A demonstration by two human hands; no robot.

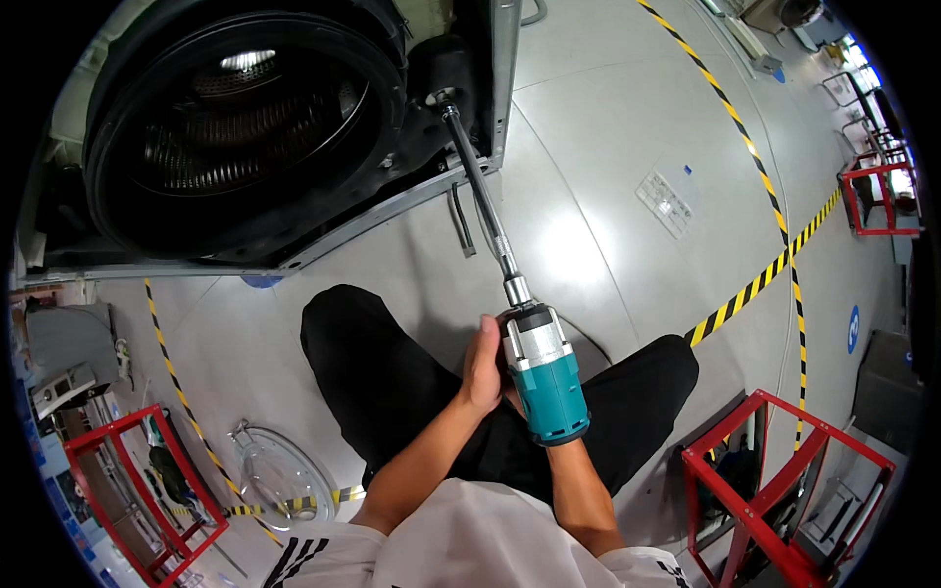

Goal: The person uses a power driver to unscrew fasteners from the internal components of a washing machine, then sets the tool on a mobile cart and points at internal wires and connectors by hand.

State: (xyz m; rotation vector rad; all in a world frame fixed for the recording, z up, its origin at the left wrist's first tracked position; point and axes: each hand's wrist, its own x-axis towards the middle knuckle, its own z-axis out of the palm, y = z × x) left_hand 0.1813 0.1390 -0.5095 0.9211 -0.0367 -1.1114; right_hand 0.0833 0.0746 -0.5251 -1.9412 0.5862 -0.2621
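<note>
A teal and black cordless impact wrench [551, 377] with a silver nose is between my knees. From its socket [518, 290] a long metal extension bar [475, 191] runs up to a bolt point [443, 98] in the dark lower corner of an opened front-load washing machine [328, 240]. My left hand [481, 370] is closed against the wrench's left side, thumb up by the nose. Under the tool body, my right hand [512, 397] is mostly hidden, apparently round the handle. The machine's metal drum [225, 147] shows inside a black rubber gasket [387, 93].
A round glass door [284, 475] lies on the floor at left. Red metal frames stand at lower left [147, 416] and lower right [720, 441]. A short dark hose [461, 223] hangs by the machine's front edge. Yellow-black tape [750, 289] marks the floor.
</note>
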